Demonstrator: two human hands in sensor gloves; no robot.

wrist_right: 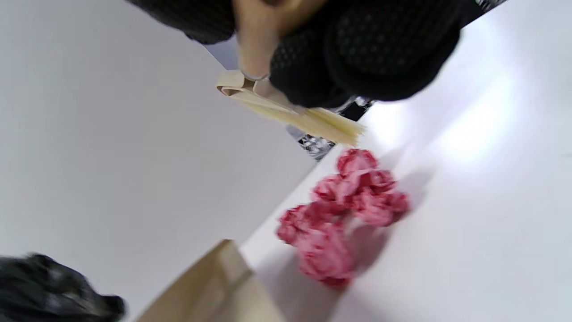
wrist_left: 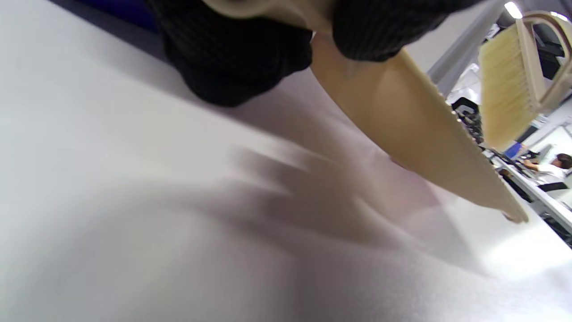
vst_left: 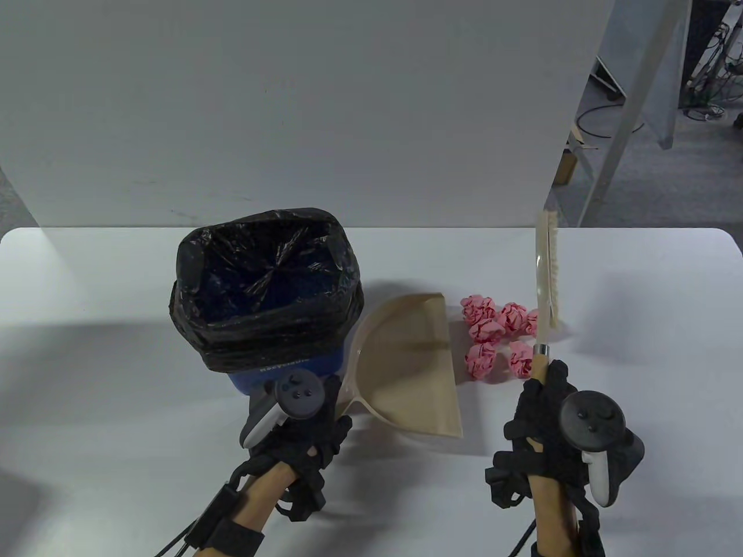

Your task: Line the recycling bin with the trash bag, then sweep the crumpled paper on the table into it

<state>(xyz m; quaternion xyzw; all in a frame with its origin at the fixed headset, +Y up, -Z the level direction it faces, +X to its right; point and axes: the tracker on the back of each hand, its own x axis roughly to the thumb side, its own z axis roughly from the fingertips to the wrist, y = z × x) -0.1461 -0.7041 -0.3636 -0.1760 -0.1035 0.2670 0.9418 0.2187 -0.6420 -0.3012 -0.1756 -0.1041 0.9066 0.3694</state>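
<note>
A blue recycling bin (vst_left: 290, 371) lined with a black trash bag (vst_left: 261, 301) stands left of centre on the white table (vst_left: 116, 360). Beside it a beige dustpan (vst_left: 406, 360) lies with its open edge toward several pink crumpled paper balls (vst_left: 493, 336). My left hand (vst_left: 307, 429) grips the dustpan's handle, which the glove hides; the dustpan (wrist_left: 415, 134) tilts over the table in the left wrist view. My right hand (vst_left: 551, 418) holds the wooden handle of a brush (vst_left: 548, 278), raised just right of the paper balls (wrist_right: 344, 214). The brush bristles (wrist_right: 313, 120) hang above them.
A tall white board (vst_left: 290, 110) stands behind the table. Grey metal frame legs and cables (vst_left: 638, 87) sit at the back right, off the table. A person (wrist_left: 554, 165) sits far off in the left wrist view.
</note>
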